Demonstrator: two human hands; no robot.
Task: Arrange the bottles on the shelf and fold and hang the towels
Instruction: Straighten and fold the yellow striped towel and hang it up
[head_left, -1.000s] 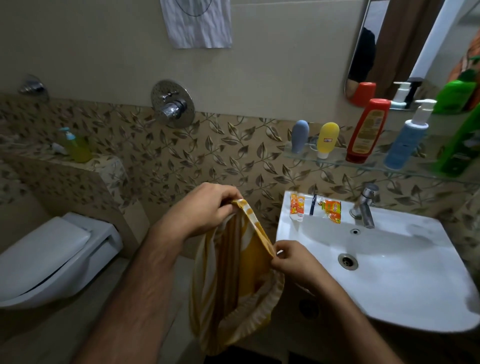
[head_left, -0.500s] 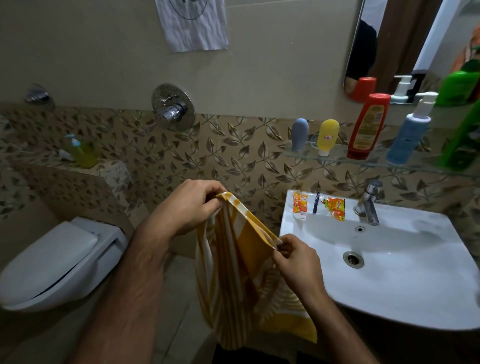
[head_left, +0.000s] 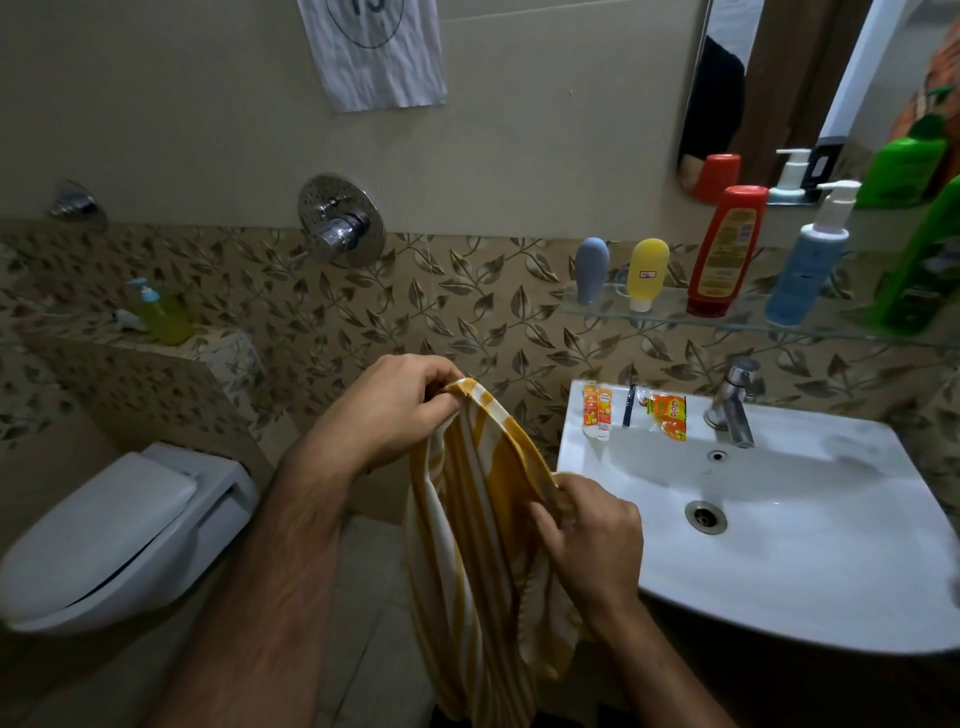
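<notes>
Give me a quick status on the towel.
Left hand and right hand both pinch the yellow striped towel. Hanging limp, not folded. Nothing blocking.

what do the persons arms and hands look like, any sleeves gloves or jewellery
Both forearms are bare up to the bottom edge of the picture, with visible hair and no sleeves showing. The left hand and right hand wear no gloves; no rings, watch or bands are visible.
</notes>
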